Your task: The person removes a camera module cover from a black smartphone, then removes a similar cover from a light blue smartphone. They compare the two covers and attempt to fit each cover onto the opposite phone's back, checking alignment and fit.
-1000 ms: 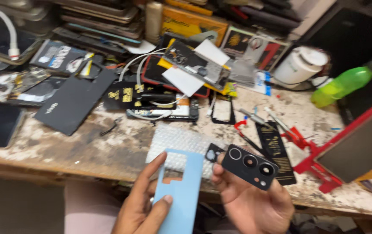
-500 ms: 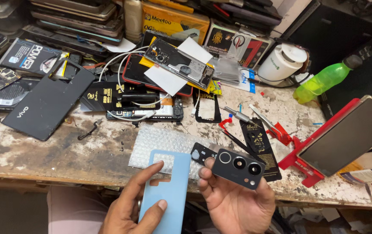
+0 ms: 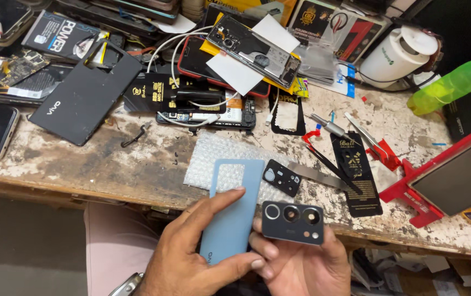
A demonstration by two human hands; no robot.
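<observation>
My left hand (image 3: 202, 252) grips a light blue phone back cover (image 3: 232, 211) with a rectangular camera cutout at its top, fingers wrapped over its left and lower edges. My right hand (image 3: 301, 266) holds a dark grey camera module panel (image 3: 293, 222) with three round lenses, just right of the cover and touching it. Both are held over the near edge of the worn workbench (image 3: 109, 164). A smaller black camera bezel (image 3: 282, 178) lies on a sheet of bubble wrap (image 3: 213, 153) just beyond the cover.
A black phone back cover (image 3: 84, 98), an opened phone (image 3: 254, 49), cables and packets crowd the bench's far side. Tweezers (image 3: 367, 137) and a black pouch (image 3: 356, 172) lie right, beside a red stand holding a screen (image 3: 455, 175). A green bottle (image 3: 455, 85) and a white tub (image 3: 400, 55) stand at the far right.
Both hands have drawn closer together, bringing the camera panel against the blue cover. The view has shifted left and downward, closer to the bench.
</observation>
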